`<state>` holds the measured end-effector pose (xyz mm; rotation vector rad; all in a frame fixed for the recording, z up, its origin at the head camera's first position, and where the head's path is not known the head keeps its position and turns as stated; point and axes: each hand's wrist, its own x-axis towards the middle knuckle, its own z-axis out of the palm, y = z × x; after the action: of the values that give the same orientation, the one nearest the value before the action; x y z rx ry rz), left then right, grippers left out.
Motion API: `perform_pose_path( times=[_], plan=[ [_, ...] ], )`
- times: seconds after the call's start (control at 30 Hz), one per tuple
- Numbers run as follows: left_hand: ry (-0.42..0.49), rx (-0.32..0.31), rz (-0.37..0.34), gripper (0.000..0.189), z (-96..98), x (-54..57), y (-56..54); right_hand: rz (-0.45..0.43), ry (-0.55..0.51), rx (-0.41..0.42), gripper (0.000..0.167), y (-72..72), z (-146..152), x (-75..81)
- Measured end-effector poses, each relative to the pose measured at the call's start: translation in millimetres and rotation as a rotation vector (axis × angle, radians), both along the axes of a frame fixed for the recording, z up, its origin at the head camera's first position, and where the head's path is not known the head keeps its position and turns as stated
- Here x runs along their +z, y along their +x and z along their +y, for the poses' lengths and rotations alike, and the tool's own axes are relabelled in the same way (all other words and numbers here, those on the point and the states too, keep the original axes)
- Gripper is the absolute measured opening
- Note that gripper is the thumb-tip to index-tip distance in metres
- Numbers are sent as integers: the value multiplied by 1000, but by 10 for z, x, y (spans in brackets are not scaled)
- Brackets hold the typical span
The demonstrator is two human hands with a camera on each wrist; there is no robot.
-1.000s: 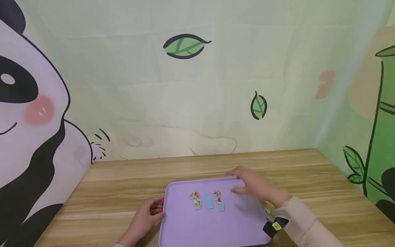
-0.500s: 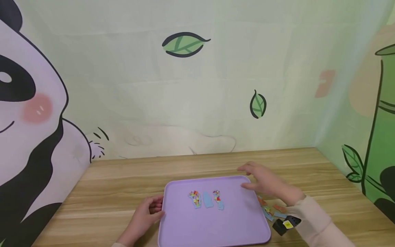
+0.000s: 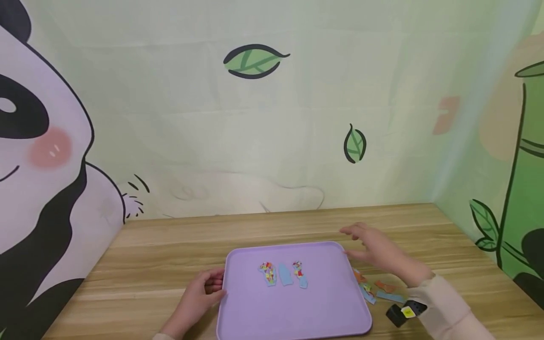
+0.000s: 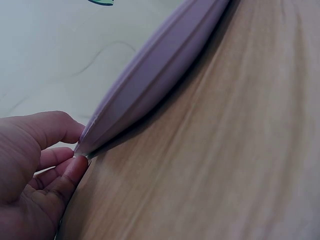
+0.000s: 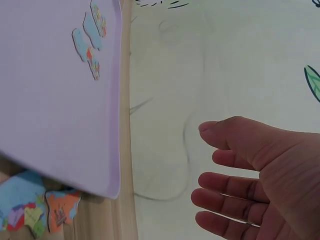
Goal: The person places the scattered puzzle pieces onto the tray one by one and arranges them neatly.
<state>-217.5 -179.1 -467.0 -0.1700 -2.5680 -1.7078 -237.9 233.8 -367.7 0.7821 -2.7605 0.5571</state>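
The left hand (image 3: 197, 297) pinched the left rim of the shallow, light-purple rectangular tray (image 3: 293, 311) with round corners, its thumb and fingers meeting at the edge. The right hand (image 3: 378, 250) was spread, thumb parted from the fingers and nothing held; in the right wrist view it was apart from the tray, near the far right corner. The tray lay on the brown wood-grain table (image 3: 170, 264), between the two hands. Toward its far side sat a row of small, flat, irregular blue-and-multicoloured pieces (image 3: 268, 274), well inside the rim, with bare purple surface to either side and nearer the person. More flat orange, blue and multicoloured pieces (image 3: 384, 286) lay on the table just beside the right edge, below the right forearm. A strip of tabletop ran between the tray's far edge and the pale-green printed wall (image 3: 191, 118).
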Motion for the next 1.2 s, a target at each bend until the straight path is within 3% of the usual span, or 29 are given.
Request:
perform_pose_path(
  times=[0.47, 1.2],
  plan=[
    [-9, -15, 5, 44, -2, 15, -12, -27, -22, -104, 40, -86, 278, -217],
    [2, -13, 9, 45, -12, 27, 12, -79, -26, -168, 43, -171, 432, -454]
  ],
)
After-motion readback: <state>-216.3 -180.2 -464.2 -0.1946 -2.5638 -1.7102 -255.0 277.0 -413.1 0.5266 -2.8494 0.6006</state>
